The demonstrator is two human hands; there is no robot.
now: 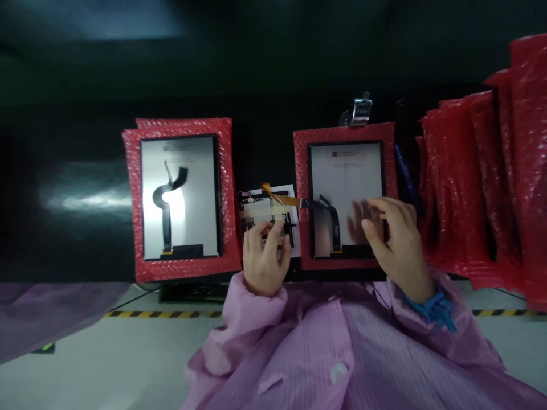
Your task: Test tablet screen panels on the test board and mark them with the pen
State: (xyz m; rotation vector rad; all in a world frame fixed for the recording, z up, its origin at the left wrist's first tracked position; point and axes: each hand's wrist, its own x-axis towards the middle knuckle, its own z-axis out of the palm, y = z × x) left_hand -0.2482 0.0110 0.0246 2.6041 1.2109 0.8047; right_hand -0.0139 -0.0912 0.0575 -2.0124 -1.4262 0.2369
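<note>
Two grey display panels lie on red bubble-wrap pads on a dark bench. The left panel (179, 196) has a curled black flex cable. The right panel (345, 188) has its black flex cable (331, 219) running to an orange ribbon on a small white test fixture (269, 210) between the pads. My left hand (262, 256) rests on the fixture, fingers curled and pressing on its black clamp. My right hand (395, 236) lies on the lower right part of the right panel, fingers spread and flat, and its reflection shows in the panel.
A stack of red bubble-wrap bags (482, 182) stands on edge at the right. A metal tally counter (360, 111) sits behind the right pad, and a blue pen (405, 171) lies beside it. The bench front edge has yellow-black tape (162, 313). Pink sleeves fill the foreground.
</note>
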